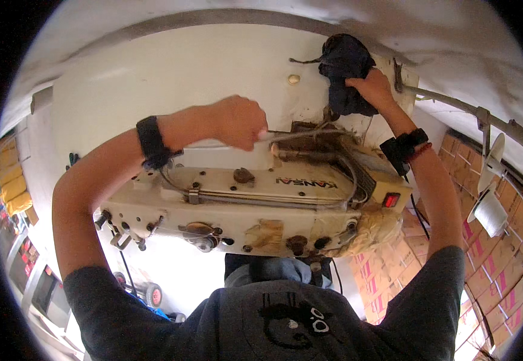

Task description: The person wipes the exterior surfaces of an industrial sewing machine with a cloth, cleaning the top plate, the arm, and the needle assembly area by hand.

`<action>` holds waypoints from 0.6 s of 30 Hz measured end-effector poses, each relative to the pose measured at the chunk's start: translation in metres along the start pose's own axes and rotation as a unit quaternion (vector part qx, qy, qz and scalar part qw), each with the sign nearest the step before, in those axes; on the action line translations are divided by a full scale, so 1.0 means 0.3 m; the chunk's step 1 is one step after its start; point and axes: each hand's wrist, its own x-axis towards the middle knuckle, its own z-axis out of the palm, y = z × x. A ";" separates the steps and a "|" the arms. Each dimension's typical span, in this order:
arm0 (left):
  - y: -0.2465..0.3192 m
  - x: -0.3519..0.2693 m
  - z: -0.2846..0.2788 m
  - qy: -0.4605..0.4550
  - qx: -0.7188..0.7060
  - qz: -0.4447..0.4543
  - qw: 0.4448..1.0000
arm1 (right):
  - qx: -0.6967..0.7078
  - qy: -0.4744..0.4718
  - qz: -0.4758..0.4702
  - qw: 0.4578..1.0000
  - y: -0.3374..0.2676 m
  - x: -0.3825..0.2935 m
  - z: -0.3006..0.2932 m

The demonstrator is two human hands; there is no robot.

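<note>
My right hand (372, 90) grips a bunched dark cloth (345, 67) at the far right of the pale table top (175, 67). A thin dark strip or cord sticks out from the cloth to the left. My left hand (239, 122), slightly blurred, is curled into a fist above the far side of a Kansai industrial sewing machine (243, 203). A pale cable or hose (306, 134) runs up to this fist; whether the fingers hold it is unclear, as the palm is hidden. Brown grime and peeling tape mark the machine's body.
A red rocker switch (391, 199) sits on the machine's right end. A white thread cone (490, 216) hangs on a stand rail (451, 101) at right. Stacked cartons (500, 266) stand beyond. A small round knob (293, 79) lies beside the cloth. A wheel (154, 295) shows at lower left.
</note>
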 end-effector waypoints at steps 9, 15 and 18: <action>0.070 -0.025 0.029 -0.078 -0.013 0.005 0.997 | 0.117 0.186 -0.216 0.951 -0.308 -0.165 -0.207; 0.036 -0.019 0.031 -0.120 -0.055 0.012 0.991 | 0.108 0.106 -0.236 0.960 -0.612 -0.144 0.012; 0.017 -0.024 0.038 -0.143 -0.118 0.041 0.982 | 0.032 0.036 -0.245 0.968 -0.639 -0.169 0.144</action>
